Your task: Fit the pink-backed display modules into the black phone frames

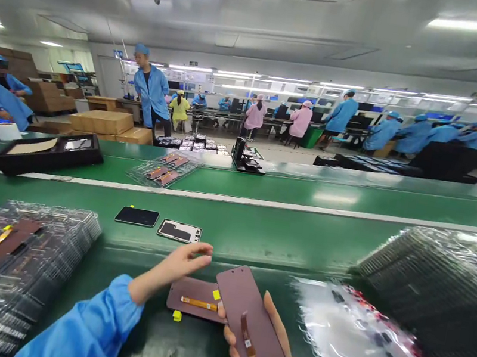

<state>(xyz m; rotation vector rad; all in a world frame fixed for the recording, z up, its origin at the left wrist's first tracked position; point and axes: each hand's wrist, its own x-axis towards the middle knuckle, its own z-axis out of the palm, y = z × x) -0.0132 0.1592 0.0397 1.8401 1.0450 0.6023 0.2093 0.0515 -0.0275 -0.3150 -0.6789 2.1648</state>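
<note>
My right hand (282, 328) grips a phone screen panel (240, 305) by its edges. The panel's mauve back faces me, with a flex cable and a silver patch toward its lower end. A second phone screen panel (195, 309) lies on the green bench, partly hidden behind the held one. It has an orange flex cable and yellow tabs. My left hand (182, 266) hovers above that panel, empty, fingers and thumb apart. Farther back on the bench lie a dark-faced phone panel (137, 217) and a white-edged phone frame (179, 231).
Stacked clear trays (68, 248) at left hold more panels. On the right are another tray stack (424, 292) and a clear plastic sheet (345, 334). Beyond the white strip sit a black tray (49, 154), a clear tray of panels (165, 170) and a black fixture (246, 158). Co-workers are behind.
</note>
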